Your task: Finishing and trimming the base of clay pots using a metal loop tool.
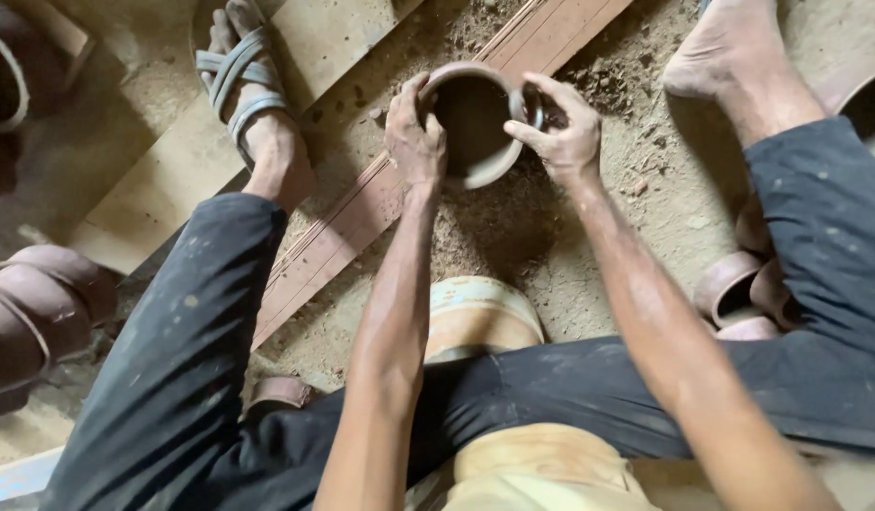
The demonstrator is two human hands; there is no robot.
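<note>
Gripping a small brown clay pot from both sides, low over the sandy floor between the knees: left hand clasping the left rim, fingers curled over the edge; right hand pinching the right rim, thumb inside. Lying beneath, a reddish wooden plank. Resting at right, more clay pots; at left, a sandalled foot.

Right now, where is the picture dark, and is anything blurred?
Head view: the clay pot is black with shadow inside; soft, even light, no glare; left hand and right hand are sharp; wide-lens stretching shows at the trouser legs.
</note>
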